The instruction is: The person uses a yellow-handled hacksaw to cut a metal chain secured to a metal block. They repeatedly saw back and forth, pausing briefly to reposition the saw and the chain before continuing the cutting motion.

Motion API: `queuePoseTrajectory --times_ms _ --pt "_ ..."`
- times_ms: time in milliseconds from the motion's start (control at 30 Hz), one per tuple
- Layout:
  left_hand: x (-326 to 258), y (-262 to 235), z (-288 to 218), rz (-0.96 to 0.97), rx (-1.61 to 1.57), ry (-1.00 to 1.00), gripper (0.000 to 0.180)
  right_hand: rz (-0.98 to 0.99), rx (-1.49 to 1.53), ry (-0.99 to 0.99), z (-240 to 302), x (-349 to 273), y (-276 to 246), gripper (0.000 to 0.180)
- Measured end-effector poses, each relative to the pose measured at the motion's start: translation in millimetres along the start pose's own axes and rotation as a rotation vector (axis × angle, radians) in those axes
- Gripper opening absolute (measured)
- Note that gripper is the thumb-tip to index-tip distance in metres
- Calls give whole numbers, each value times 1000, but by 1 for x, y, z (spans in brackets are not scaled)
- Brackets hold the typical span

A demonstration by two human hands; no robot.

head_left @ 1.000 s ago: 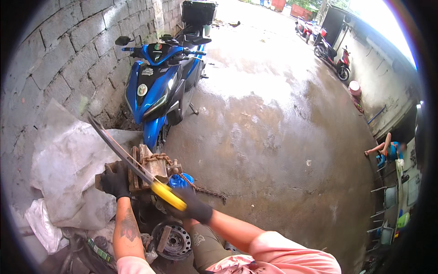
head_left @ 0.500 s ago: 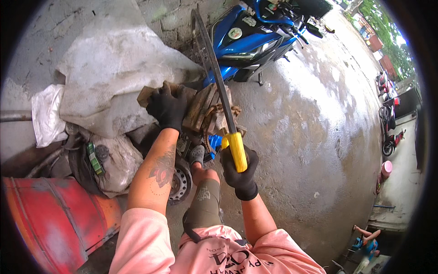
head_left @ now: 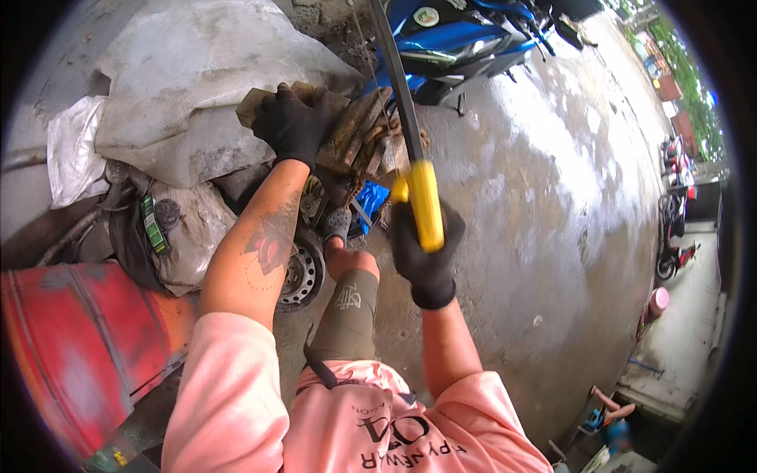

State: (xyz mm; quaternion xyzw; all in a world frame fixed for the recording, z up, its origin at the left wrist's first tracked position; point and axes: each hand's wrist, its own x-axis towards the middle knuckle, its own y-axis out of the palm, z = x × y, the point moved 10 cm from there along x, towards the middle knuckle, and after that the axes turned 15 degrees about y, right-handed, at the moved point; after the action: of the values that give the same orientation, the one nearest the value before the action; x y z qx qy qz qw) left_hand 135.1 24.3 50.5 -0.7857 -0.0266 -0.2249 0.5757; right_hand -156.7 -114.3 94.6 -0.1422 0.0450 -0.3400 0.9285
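My right hand [head_left: 424,254], in a black glove, grips the yellow handle [head_left: 425,206] of a long dark blade or bar [head_left: 393,75] that points up and away from me. My left hand [head_left: 293,122], also gloved in black, presses down on a pile of rusty brown metal pieces [head_left: 356,138] in front of me. The blade rises just to the right of that pile. My knee [head_left: 351,264] is bent below the pile, between my two forearms.
Large dirty white sacks [head_left: 189,87] lie left of the pile. A small wheel rim [head_left: 301,272] sits under my left forearm. A red drum [head_left: 75,339] is at lower left. A blue scooter [head_left: 465,39] stands beyond the pile; wet concrete floor [head_left: 552,236] spreads right.
The view has swung left and down, so the scooter has moved to the top edge. The blade has turned more upright. Both hands keep their holds.
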Motion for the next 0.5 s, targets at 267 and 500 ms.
queuePoseTrajectory --times_ms 267,500 --pt "-6 -4 23 -37 27 -77 74 104 -36 293 -39 -160 -71 22" --pt "-13 -3 22 -8 22 -91 75 74 -83 -49 -13 -19 -9 23"
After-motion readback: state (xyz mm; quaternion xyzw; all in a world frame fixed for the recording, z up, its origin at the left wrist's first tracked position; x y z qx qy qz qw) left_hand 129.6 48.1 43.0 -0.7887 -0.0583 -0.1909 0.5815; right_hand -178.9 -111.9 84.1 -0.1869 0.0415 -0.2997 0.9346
